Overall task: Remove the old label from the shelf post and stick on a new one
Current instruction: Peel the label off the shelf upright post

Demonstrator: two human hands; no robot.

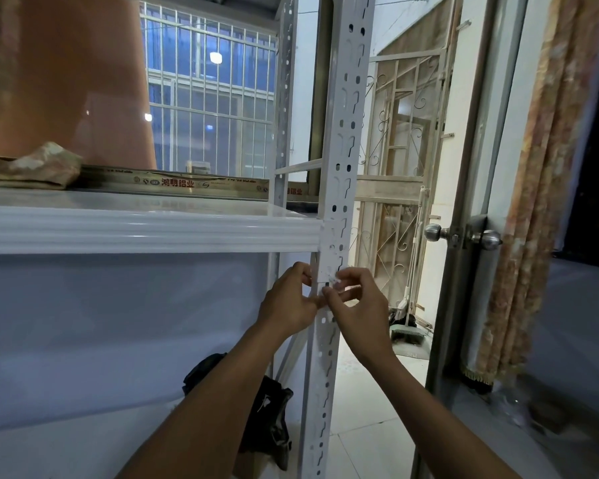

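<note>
A tall white perforated metal shelf post (339, 188) stands upright, its long axis running top to bottom and leaning slightly so its upper end tips to the right in the wide-angle view. Rows of keyhole slots and oval holes run along its length. A white ribbed metal shelf (146, 229) meets the post from the left at mid height.

Just below that joint, a pale white rectangular label (329, 267) lies flat on the post's front face, its long axis following the post. Its lower edge sits at the fingertips of both hands, and a small crumpled, lifted bit shows at its lower right corner.

The left hand (289, 300) is against the post's left edge, its grip curled with thumb and forefinger pressed to the post beside the label. The right hand (355, 305) comes from the right, its grip pinching the lifted corner of the label between thumb and forefinger.

A black cloth bag (267, 420) lies on the pale tiled floor (370, 409) behind the post's lower part. A round metal door knob (434, 232) shows to the right
</note>
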